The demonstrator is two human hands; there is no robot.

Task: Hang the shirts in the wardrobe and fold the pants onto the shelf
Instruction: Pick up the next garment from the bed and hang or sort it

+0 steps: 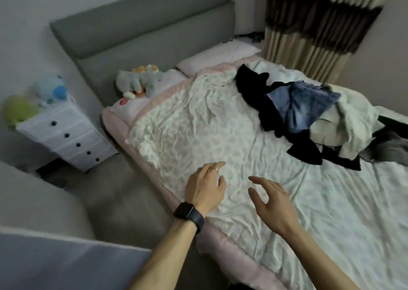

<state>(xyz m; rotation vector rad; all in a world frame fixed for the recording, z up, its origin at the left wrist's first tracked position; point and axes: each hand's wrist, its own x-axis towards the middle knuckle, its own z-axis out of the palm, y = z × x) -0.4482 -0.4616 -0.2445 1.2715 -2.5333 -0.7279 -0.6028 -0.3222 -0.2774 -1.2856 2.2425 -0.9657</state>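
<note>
Head view looks down on a bed (209,121) with a pile (313,121) of clothes heaped on its far right side. All of it is soft, limp cloth. It should be light to lift and has nothing to break, but it will sag, trail and drag its neighbours along, since the pieces lie tangled over one another. A black garment (251,82) sprawls at the far left of the pile and seems to run under a blue denim piece (306,104). I judge the denim the heaviest and stiffest there, probably pants, and best taken at the waistband, though that part is not clear to see. A pale garment (355,121) is bunched to the right; if it is a shirt, the collar or shoulders would be the hold, so that it hangs straight. Which pieces are shirts and which pants cannot be told for sure. The left hand (205,186), with a watch (187,212) at the wrist, and the right hand (272,201) are over the near part of the sheet, fingers loosely spread, holding nothing. The pile lies well apart from them, farther off and to the right, nearer the right hand.
</note>
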